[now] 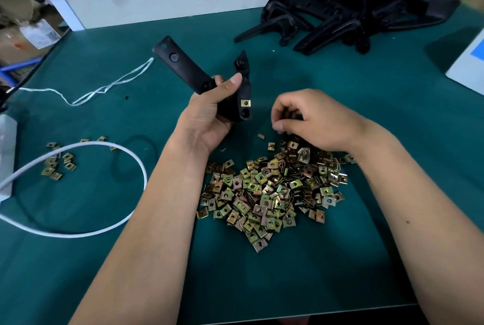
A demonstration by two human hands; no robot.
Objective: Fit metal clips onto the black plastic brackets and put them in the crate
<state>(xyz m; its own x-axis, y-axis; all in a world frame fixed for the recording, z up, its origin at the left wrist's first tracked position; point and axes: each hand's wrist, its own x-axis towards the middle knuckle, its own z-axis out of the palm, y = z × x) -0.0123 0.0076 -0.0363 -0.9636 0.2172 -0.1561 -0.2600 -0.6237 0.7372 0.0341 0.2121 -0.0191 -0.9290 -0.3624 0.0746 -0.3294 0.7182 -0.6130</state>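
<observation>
Left hand: left hand [209, 115] is raised above the table, palm turned toward the camera, fingers and thumb wrapped round a black bracket [225, 83].
Right hand: right hand [311, 118] sits palm down at the far edge of the clip pile, fingers curled in over the clips; whether they pinch a clip cannot be told, since the fingertips hide what is under them.
Held bracket: forked black plastic part, one flat arm pointing up and to the left, a narrower pointed arm standing up beside the thumb.
Fitted clip: one brass-coloured clip [245, 103] already sits on the lower end of the narrow arm, just above a round hole.
Clip pile: loose heap of small square metal clips [269, 193] lies on the mat between the two forearms, touching the right hand at its far side.
Stray clips: a few more clips [56, 165] lie scattered well apart to the left, near the cable loop.
Spare brackets: jumble of black brackets [353, 8] is piled at the far right of the table, against the white back panel.
Table: green mat [340, 272] covers the work surface.
Cable: white cable [104, 230] curls in a loop on the left side.
String: thin white string [104, 89] trails across the far left of the mat.
Crate: not in view.
</observation>
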